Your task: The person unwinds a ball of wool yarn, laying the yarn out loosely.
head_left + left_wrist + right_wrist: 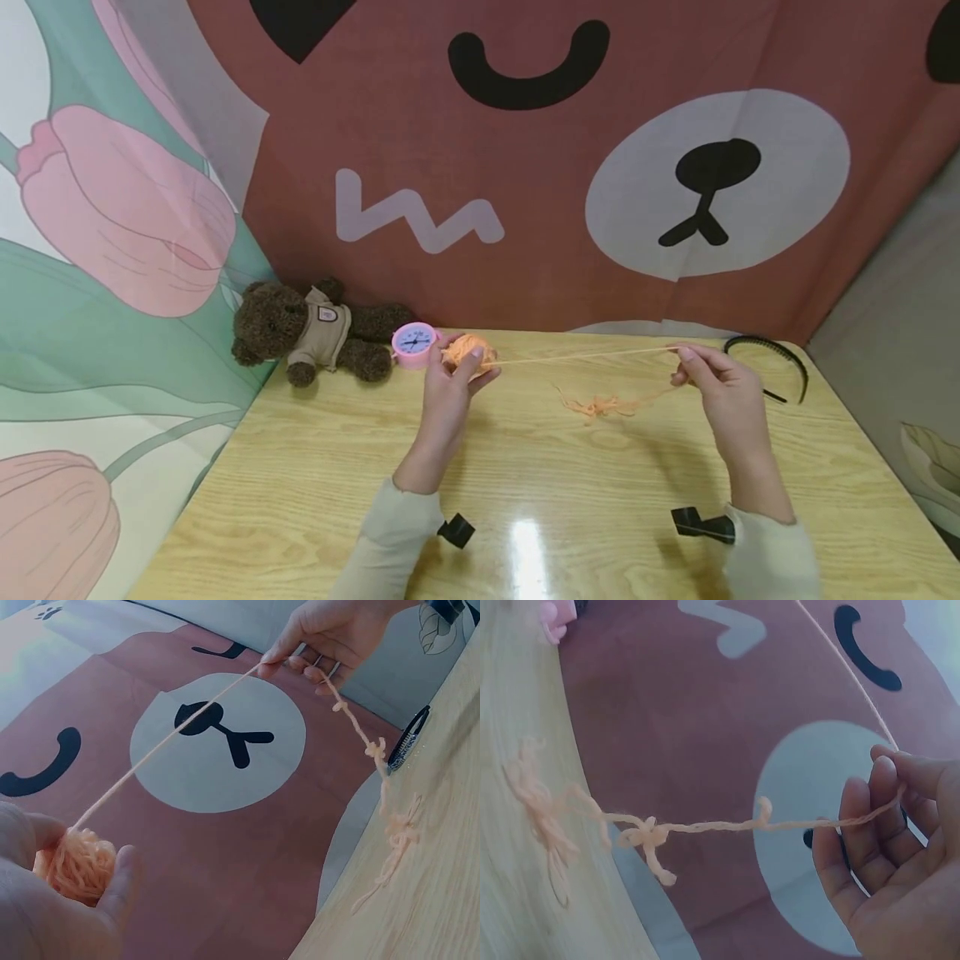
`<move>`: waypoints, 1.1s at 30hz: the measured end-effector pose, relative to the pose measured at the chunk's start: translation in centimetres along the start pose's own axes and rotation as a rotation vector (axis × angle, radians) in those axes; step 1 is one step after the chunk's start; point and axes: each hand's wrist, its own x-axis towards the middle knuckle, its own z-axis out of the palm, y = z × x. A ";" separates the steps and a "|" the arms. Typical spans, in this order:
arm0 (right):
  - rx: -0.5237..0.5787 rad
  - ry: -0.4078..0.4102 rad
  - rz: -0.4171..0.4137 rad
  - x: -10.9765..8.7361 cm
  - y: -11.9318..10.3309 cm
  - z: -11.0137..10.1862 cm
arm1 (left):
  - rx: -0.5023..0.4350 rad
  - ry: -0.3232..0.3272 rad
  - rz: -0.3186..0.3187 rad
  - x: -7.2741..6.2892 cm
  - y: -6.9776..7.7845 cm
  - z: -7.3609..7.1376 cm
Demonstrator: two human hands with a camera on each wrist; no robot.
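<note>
An orange ball of yarn (470, 350) is gripped between the thumb and fingers of my left hand (448, 392), above the table near its back edge. From the ball a single strand (166, 746) runs taut to my right hand (726, 396), which pinches it between thumb and index finger. Past that pinch the yarn hangs down with small knots (651, 834) along it. Its tangled loose end (600, 407) lies at the tabletop between the two hands. In the left wrist view, my left fingers partly cover the ball.
A brown teddy bear (322, 329) in a beige shirt lies at the back left. Beside it stands a pink alarm clock (414, 343), close to my left hand. A black headband (802, 371) rests behind my right hand. Printed cloth (540, 275) hangs behind the wooden table (570, 500).
</note>
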 end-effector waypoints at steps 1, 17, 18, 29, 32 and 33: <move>0.038 0.018 0.014 0.1 0.1 -0.3 | -0.006 0.005 0.008 0.0 0.0 0.0; 0.518 0.465 0.274 1.3 2.1 -5.2 | -0.074 0.037 0.047 0.3 0.5 -0.9; 0.506 0.464 0.289 1.4 2.2 -5.4 | -0.077 0.031 0.047 0.3 0.5 -0.8; -0.227 0.123 0.209 1.0 2.0 -1.1 | -0.067 -0.087 -0.005 -0.6 0.2 0.4; -0.278 -0.054 0.063 0.3 1.3 1.8 | -0.048 -0.125 -0.032 -0.9 0.2 0.6; -0.266 -0.120 0.021 0.0 1.2 2.9 | -0.041 -0.139 -0.040 -1.0 0.2 0.7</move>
